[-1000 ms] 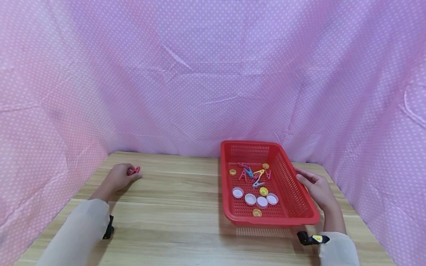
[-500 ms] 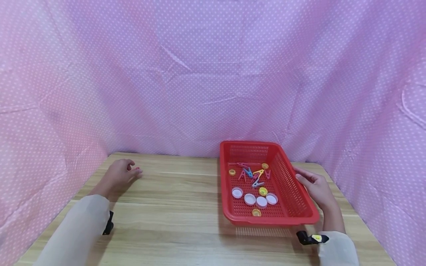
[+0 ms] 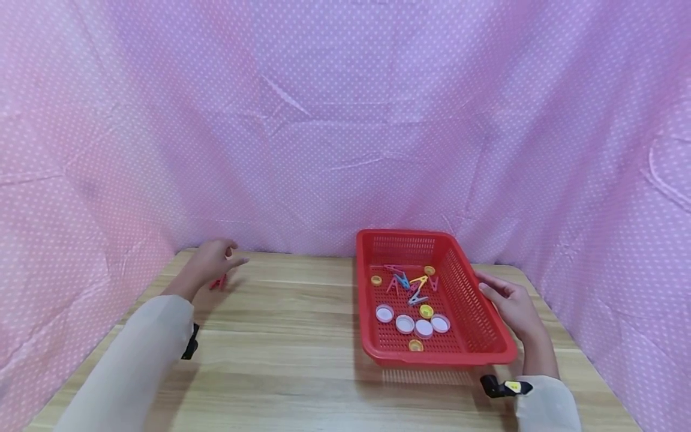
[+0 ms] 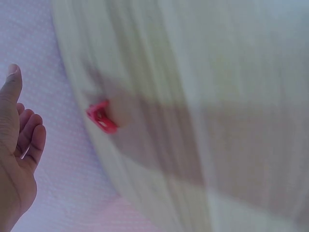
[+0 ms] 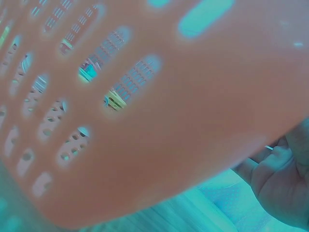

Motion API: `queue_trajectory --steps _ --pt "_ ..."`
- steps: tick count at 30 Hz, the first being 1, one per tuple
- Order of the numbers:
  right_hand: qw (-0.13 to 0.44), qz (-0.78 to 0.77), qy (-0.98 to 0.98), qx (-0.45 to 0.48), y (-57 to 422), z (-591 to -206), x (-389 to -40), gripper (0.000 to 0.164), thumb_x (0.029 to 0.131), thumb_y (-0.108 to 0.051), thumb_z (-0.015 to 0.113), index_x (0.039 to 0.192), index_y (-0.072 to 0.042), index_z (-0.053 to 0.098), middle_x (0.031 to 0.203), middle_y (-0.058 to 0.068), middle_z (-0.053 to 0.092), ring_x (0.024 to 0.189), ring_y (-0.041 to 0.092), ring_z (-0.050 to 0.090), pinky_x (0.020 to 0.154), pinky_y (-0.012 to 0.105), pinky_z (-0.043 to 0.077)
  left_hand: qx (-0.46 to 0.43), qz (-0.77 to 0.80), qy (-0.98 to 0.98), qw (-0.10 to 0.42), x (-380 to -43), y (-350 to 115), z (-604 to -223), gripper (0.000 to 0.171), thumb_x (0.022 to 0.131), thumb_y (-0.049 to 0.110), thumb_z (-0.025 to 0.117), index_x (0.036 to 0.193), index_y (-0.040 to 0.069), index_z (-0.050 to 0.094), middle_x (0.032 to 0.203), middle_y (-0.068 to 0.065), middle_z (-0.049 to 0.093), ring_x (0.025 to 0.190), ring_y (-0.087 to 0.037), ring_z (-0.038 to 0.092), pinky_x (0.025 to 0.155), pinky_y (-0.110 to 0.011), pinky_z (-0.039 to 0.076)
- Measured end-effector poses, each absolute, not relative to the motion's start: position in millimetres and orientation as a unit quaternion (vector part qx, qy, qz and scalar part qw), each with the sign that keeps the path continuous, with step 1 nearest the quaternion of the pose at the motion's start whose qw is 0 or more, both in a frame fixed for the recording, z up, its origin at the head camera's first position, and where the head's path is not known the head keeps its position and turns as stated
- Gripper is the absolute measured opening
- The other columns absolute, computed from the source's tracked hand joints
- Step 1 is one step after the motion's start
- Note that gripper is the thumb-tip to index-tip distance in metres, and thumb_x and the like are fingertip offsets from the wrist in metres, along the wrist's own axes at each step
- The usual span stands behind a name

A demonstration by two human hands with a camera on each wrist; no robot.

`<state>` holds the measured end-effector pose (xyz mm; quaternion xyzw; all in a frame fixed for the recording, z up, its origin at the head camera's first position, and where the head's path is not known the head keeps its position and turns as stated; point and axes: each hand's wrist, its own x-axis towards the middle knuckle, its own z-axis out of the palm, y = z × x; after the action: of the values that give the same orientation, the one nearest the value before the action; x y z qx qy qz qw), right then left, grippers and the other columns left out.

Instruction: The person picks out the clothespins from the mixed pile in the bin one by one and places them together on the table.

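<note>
Left hand (image 3: 213, 262), palm and fingers: the hand is empty. In the head view the thumb extends to the right, with a wide gap between it and the bent fingers; in the left wrist view the thumb is straight and the fingers are loosely curved.

Red clothespin (image 4: 105, 124): lies on the wood-grain table (image 3: 281, 336), near the far left corner, within the shadow of the hand. In the head view its long axis slants from lower left to upper right; in the left wrist view the thicker part runs from upper left to lower right. Which end is the clamping end cannot be told. The clothespin is outside the grip: just below the hand in the head view, and apart from the fingers, to their right, in the left wrist view.

Right hand (image 3: 510, 303): holds the right rim of the red slotted basket (image 3: 432, 359), thumb against the rim. The basket's long axis runs from near to far. Inside, pink, blue, yellow and pale clothespins (image 3: 402, 280) lie in the middle; white round caps (image 3: 423, 328) and yellow caps (image 3: 426, 311) lie about them.
</note>
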<state>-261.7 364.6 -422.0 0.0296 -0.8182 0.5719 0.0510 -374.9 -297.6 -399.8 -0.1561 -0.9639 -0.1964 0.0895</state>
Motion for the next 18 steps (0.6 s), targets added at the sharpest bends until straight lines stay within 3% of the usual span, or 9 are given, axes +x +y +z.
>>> queue_trajectory --steps 8,18 --pt "0.049 0.575 -0.816 0.031 364.6 -423.8 -261.7 0.061 0.104 -0.036 0.061 0.152 -0.003 0.046 0.114 -0.013 0.071 0.091 0.017 0.074 0.075 0.037 0.062 -0.182 -0.177 -0.961 0.109 -390.7 -273.5 -386.9 0.053 0.096 0.031 0.073 0.120 -0.014 0.064 0.101 -0.026 0.068 0.092 -0.040 0.066 0.083 -0.057 0.052" --pt "0.051 0.575 -0.816 0.031 364.6 -423.6 -262.4 0.061 0.104 -0.037 0.061 0.152 -0.003 0.046 0.118 -0.004 0.072 0.091 0.019 0.075 0.075 0.038 0.062 -0.207 -0.164 -0.959 0.102 -401.1 -234.8 -364.8 0.052 0.096 0.032 0.073 0.124 -0.010 0.064 0.107 -0.025 0.069 0.096 -0.037 0.066 0.085 -0.054 0.053"
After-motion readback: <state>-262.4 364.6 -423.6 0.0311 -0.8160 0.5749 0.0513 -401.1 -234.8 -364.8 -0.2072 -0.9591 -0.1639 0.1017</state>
